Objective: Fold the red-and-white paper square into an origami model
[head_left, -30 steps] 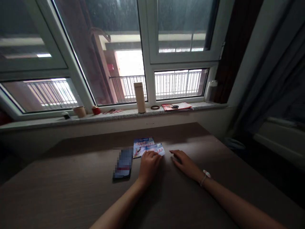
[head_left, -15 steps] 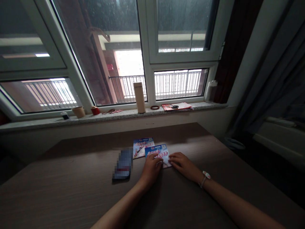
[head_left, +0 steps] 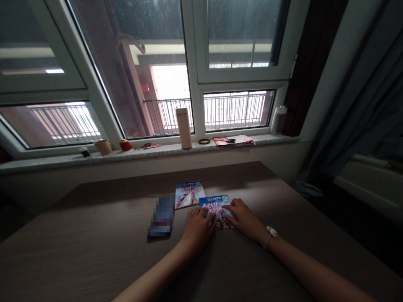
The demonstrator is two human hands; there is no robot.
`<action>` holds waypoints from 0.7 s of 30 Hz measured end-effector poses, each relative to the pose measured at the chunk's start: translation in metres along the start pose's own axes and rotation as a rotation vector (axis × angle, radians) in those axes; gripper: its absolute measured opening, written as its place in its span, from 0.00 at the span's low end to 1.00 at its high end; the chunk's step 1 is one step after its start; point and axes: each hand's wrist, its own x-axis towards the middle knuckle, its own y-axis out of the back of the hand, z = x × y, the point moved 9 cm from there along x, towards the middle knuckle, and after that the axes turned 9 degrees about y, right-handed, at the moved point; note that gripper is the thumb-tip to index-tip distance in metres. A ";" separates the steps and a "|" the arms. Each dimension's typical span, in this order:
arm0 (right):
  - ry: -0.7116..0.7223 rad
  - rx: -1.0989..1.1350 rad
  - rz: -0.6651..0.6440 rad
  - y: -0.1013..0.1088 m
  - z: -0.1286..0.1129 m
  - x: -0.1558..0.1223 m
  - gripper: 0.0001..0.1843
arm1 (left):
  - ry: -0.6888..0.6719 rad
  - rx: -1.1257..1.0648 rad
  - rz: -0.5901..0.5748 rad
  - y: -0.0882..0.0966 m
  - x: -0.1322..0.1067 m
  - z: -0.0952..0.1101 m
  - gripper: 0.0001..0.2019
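Note:
Beneath my two hands a blue leaflet with pink lettering and a square code in one corner lies on the table. My left hand rests at its lower left, fingers spread flat, thumb reaching over the lower edge. At its right side my right hand, with a bracelet at the wrist, lays its fingertips on the print, index finger and thumb apart. Just up and left is a second leaflet of like print, untouched. A dark blue, pixelated flat object lies left of my left hand.
The brown table stands before a window. Along the stone sill are a beige thermos, a paper cup, a red spool, a brown ring, scissors on papers and a clear bottle.
The leaflet under my hands has slid right and toward me, off the second leaflet, which now shows more fully. My left hand has flattened and spread its fingers.

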 end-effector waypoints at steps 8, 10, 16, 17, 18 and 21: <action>0.016 0.014 0.005 -0.002 -0.007 -0.001 0.05 | -0.037 -0.045 -0.036 -0.011 -0.005 -0.008 0.16; 0.025 0.008 -0.013 -0.005 -0.008 -0.002 0.07 | -0.039 -0.042 -0.040 -0.016 -0.005 -0.011 0.19; 0.028 -0.087 -0.052 -0.016 -0.009 -0.002 0.19 | -0.036 -0.026 -0.118 -0.031 -0.004 -0.013 0.23; 0.032 -0.096 -0.062 -0.019 -0.009 -0.002 0.20 | -0.033 -0.018 -0.118 -0.032 -0.004 -0.013 0.23; 0.037 -0.100 -0.075 -0.023 -0.009 -0.002 0.22 | -0.030 -0.011 -0.115 -0.032 -0.004 -0.013 0.24; 0.054 -0.087 -0.144 -0.034 -0.010 0.000 0.25 | -0.033 0.015 -0.122 -0.033 -0.003 -0.012 0.24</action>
